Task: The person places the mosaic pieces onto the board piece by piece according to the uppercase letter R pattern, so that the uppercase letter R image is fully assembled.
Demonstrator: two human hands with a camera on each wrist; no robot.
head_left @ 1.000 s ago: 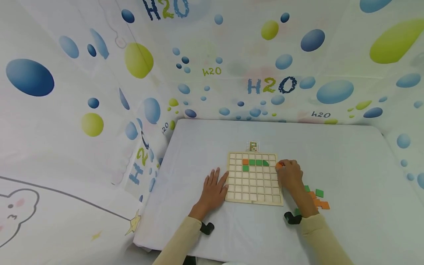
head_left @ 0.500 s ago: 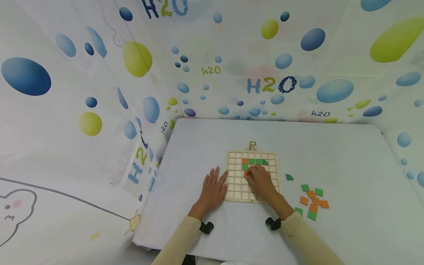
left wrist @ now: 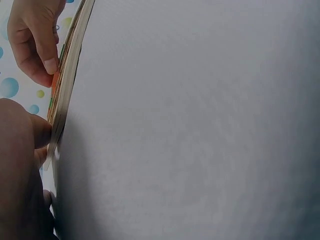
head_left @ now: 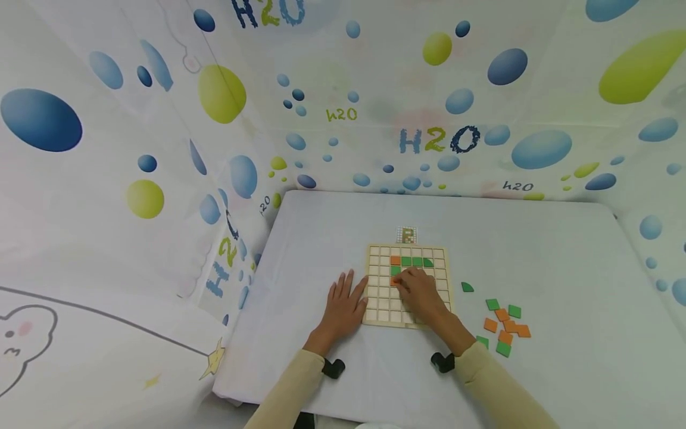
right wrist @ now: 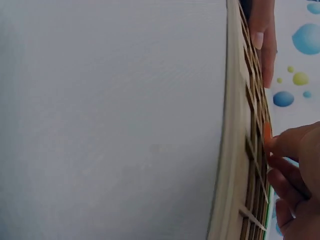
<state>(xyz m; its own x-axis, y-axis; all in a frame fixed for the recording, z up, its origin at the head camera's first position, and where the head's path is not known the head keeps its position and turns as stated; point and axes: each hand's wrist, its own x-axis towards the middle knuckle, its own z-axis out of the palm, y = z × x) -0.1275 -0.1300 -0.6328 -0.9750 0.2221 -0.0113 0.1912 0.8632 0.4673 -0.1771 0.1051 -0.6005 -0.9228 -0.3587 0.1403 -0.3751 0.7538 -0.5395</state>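
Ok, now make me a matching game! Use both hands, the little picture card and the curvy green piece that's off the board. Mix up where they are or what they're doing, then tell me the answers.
Things:
1. left hand
2. right hand
3. little picture card
4. curvy green piece off the board

Places and doings:
A. by the board's far edge
B. touching the board's left side
C. between the board and the scattered pieces
D. pinching an orange piece at the board

Right pairs: 1-B, 2-D, 3-A, 4-C
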